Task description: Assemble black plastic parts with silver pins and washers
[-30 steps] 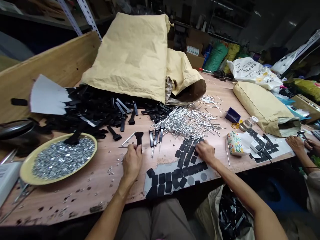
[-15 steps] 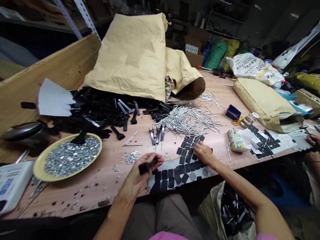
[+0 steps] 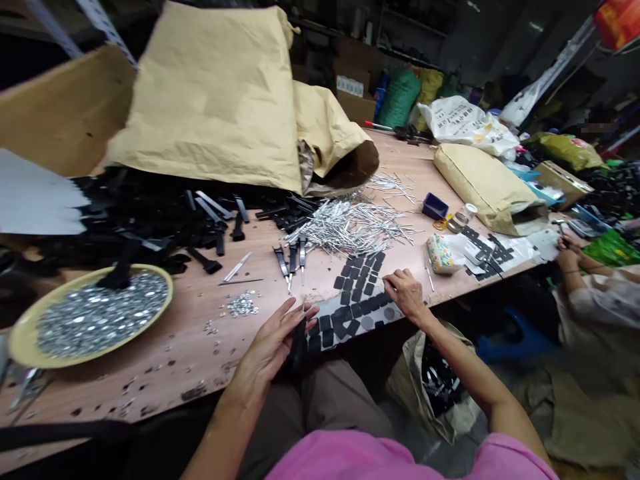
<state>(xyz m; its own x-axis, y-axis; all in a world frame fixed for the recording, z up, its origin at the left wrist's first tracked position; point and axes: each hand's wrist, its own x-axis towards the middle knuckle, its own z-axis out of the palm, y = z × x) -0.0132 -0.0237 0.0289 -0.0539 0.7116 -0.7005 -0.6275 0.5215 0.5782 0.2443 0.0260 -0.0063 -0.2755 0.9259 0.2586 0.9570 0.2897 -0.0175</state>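
Observation:
My left hand [image 3: 273,340] holds a long black plastic part [image 3: 299,343] upright between thumb and fingers, above the table's front edge. Its lower end fades into the dark below. To the right, my right hand [image 3: 406,293] has its fingertips pinched together beside a sheet of black pads [image 3: 345,312]; whatever sits in the pinch is too small to make out. Just beyond my left hand lie several black-and-metal forked pieces [image 3: 293,260] with thin rods. A small heap of washers [image 3: 243,303] rests to their left.
A yellow bowl [image 3: 167,293] of washers stands at left, with black parts [image 3: 125,213] piled behind. Metal rods [image 3: 350,227] lie heaped before large paper sacks [image 3: 215,100]. At right are a flowered tissue box [image 3: 443,255], a glass jar [image 3: 463,219] and another person's hands [image 3: 569,250].
The view has swung to the right. My left hand has turned the black part from lying toward me to upright. My right hand has drawn off the pads to their right side.

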